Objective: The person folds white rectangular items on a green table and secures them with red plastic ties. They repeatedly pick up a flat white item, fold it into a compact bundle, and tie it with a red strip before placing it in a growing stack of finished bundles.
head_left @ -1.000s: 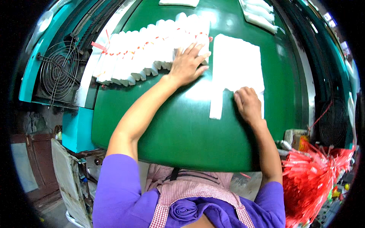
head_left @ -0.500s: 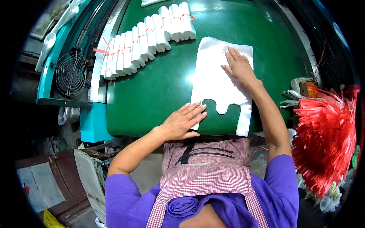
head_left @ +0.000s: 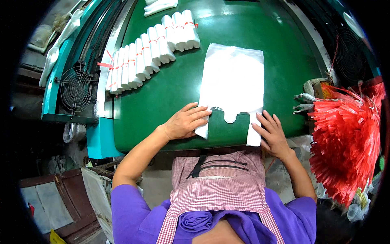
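Note:
Flat on the green belt table lies a stack of white plastic vest bags (head_left: 233, 81), its two handle strips toward me and a rounded tab between them. My left hand (head_left: 185, 122) rests with fingers stretched over the left handle strip. On the right handle strip, my right hand (head_left: 273, 132) lies with its fingers spread along the outer edge. Neither hand grips anything. Up to the left, several rolled white bag bundles (head_left: 150, 46) tied with red strips stand side by side in a slanting row.
A big bunch of red plastic ties (head_left: 339, 146) hangs at the right edge of the green table (head_left: 162, 110). More white bags (head_left: 160, 5) lie at the far end. Along the left runs a teal machine frame (head_left: 101, 138) with a round wire fan guard (head_left: 76, 86).
My right hand has come off the upper part of the bag stack and down toward me to the right handle strip. My left hand has shifted slightly left, still on its strip.

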{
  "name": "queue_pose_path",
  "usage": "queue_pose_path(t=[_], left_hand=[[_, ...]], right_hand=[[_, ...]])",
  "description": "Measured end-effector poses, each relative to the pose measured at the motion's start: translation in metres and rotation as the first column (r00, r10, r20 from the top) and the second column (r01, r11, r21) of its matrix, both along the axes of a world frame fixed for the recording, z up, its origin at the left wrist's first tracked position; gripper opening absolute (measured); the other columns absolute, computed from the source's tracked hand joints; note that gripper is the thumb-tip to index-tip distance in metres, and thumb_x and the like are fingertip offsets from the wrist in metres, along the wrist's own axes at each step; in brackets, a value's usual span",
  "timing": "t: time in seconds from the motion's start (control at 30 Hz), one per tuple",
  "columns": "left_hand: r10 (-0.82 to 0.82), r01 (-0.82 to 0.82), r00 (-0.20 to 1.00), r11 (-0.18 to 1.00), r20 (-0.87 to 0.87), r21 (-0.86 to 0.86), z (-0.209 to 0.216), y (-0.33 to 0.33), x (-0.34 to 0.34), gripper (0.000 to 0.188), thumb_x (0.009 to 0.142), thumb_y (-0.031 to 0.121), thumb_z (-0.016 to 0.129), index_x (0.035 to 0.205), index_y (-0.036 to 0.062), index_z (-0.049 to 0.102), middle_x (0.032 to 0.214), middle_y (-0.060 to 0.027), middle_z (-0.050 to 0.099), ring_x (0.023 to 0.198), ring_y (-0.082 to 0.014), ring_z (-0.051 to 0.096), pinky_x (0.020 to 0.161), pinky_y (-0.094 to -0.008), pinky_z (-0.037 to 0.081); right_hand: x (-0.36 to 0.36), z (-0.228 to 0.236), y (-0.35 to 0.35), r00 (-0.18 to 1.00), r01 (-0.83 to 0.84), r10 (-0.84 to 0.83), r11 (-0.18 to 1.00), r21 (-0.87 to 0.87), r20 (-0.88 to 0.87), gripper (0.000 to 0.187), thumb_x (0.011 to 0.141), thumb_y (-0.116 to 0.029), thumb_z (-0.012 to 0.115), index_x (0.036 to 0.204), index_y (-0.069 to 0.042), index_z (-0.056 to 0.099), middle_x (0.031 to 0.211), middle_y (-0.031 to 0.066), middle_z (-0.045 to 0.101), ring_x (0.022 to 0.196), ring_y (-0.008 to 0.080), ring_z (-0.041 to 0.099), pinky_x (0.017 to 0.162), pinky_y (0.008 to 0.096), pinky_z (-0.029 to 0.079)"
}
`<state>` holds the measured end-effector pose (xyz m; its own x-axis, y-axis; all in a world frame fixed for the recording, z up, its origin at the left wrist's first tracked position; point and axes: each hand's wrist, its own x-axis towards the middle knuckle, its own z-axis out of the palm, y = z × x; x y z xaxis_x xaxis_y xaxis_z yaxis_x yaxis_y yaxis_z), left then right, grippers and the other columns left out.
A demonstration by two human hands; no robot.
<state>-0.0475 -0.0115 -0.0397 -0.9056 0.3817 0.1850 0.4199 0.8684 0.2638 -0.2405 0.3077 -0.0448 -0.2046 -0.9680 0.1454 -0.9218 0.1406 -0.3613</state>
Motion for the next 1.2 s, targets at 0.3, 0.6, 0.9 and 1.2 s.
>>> queue_pose_path(t=[0.3,0.6,0.9,1.2], left_hand=[[0.081,-0.088,0.993,0.992,0.081,0.095,-0.006,0.041,0.048,0.056,0.072,0.032,0.074,0.122,0.0145,0.055,0.143,-0.0120,0.044,0.134,-0.0304,0.039,0.110,-0.0525,0.024],[0.146,-0.141,0.989,0.976,-0.014,0.164,-0.003,0.028,0.020,0.033,0.075,0.010,0.069,0.105,0.0102,0.058,0.123,-0.0089,0.056,0.123,-0.0285,0.049,0.107,-0.0508,0.028],[0.417,-0.441,0.895,0.878,0.158,0.183,-0.001,0.051,-0.083,0.022,0.091,0.018,0.053,0.106,0.0062,0.063,0.076,-0.0203,0.063,0.067,-0.0334,0.063,0.062,-0.0390,0.051],[0.238,-0.256,0.921,0.967,-0.308,-0.018,-0.010,0.087,-0.011,0.038,0.079,0.011,0.060,0.116,0.0041,0.060,0.120,-0.0123,0.061,0.105,-0.0243,0.060,0.089,-0.0384,0.049]], right_hand=[[0.009,-0.015,0.017,0.995,-0.100,0.101,0.987,-0.128,0.005,0.053,0.074,-0.006,0.064,0.125,-0.012,0.057,0.141,0.0162,0.043,0.134,0.0336,0.037,0.108,0.0507,0.029],[0.008,-0.002,0.011,0.999,-0.035,0.033,0.987,-0.157,-0.017,0.049,0.075,-0.003,0.062,0.123,-0.011,0.056,0.137,0.0166,0.046,0.130,0.0343,0.041,0.105,0.0508,0.033],[0.005,0.032,-0.074,0.877,0.172,-0.051,0.962,-0.214,0.477,0.021,0.087,-0.004,0.056,0.108,-0.001,0.060,0.093,0.0174,0.060,0.084,0.0321,0.060,0.073,0.0376,0.048],[0.032,0.006,-0.089,0.988,-0.029,0.000,0.982,-0.186,-0.154,0.026,0.081,-0.010,0.058,0.105,-0.001,0.061,0.110,0.0133,0.058,0.102,0.0298,0.057,0.083,0.0402,0.047]])
